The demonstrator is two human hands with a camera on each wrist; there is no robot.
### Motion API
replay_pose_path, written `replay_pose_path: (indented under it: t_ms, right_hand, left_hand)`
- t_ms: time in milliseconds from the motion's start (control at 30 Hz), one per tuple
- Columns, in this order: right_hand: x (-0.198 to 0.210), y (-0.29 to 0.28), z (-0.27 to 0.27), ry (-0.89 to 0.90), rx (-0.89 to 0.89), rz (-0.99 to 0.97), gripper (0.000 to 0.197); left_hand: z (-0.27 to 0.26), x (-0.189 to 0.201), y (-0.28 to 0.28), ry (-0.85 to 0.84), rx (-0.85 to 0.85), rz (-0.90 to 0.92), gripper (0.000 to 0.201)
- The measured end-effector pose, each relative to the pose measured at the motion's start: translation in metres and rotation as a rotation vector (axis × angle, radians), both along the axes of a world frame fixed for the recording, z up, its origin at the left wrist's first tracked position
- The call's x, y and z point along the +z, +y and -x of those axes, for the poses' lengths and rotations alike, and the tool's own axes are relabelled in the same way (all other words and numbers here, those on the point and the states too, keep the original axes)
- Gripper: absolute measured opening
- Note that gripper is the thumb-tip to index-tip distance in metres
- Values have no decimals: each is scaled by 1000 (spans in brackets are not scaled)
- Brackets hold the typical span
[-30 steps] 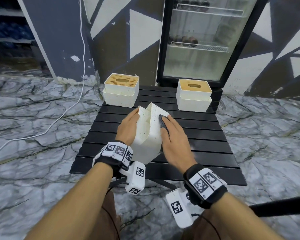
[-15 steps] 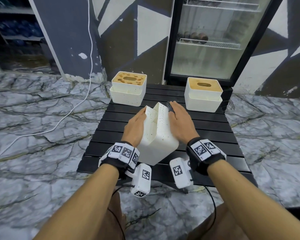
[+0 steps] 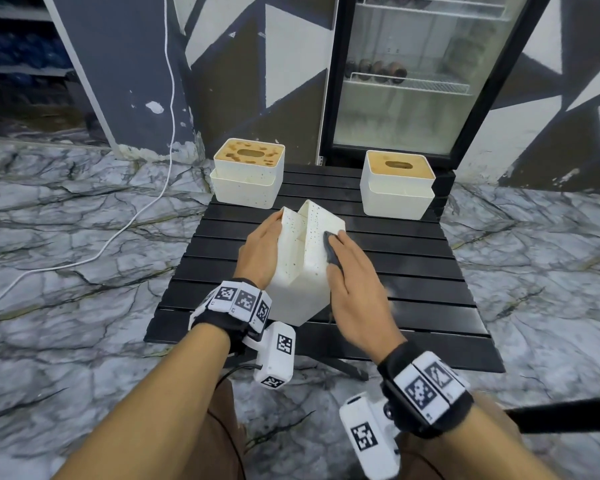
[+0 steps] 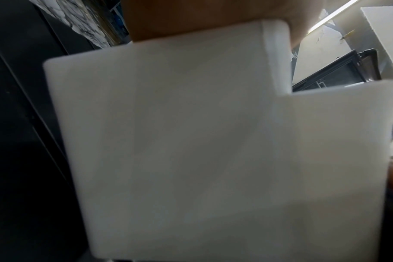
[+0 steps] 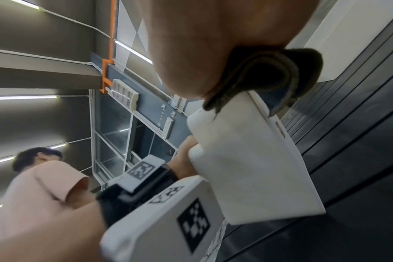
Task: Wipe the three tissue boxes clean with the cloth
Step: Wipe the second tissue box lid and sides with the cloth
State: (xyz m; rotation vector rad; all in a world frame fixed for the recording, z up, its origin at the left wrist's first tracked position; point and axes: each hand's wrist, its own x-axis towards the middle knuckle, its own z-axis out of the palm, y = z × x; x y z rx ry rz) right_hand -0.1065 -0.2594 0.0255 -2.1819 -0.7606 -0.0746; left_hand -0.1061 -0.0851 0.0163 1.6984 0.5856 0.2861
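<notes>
A white speckled tissue box [image 3: 298, 282] stands tilted on one edge in the middle of the black slatted table [image 3: 413, 271]. My left hand [image 3: 260, 247] grips its left side, fingertips up at the far corner. My right hand [image 3: 354, 275] holds a dark grey cloth [image 3: 331, 251] against the box's right face. The left wrist view is filled by a blank face of the box [image 4: 213, 141]. In the right wrist view the cloth [image 5: 269, 74] bunches under my palm over the box's edge [image 5: 247, 159]. Two more tissue boxes stand upright at the back left [image 3: 246, 181] and back right [image 3: 395, 188], wooden lids up.
A glass-door fridge [image 3: 413, 81] stands right behind the table. A white cable [image 3: 118, 230] runs across the marble floor on the left. A black bar [image 3: 568, 414] juts in low on the right. My knees are under the table's near edge.
My right hand slid the cloth up to the box's far end, then back down its right face toward me. The left hand kept its hold on the tilted box.
</notes>
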Motion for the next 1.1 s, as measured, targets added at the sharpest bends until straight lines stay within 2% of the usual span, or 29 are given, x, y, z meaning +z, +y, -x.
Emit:
replay_pose_path:
  t_ms: [167,433,600,867,1100]
  right_hand:
    - [3,-2,-4,21,5,15,46]
    - [16,17,-69,143,-50,135,47]
    - [19,22,-84,154,-66,126,46]
    - [13,-4,-39,201,-70,-78,45]
    - [9,-30,5,14,-86,84,46]
  left_hand:
    - [1,6,-5,19,-15,-22,34]
    - [3,17,-14,-3,-1,-19,37]
    - [2,17,-16,-13,-17,-52,38]
    - [3,17,-19,-43,-2,-20,37]
    - [3,17,-20,-26,-26,-18,38]
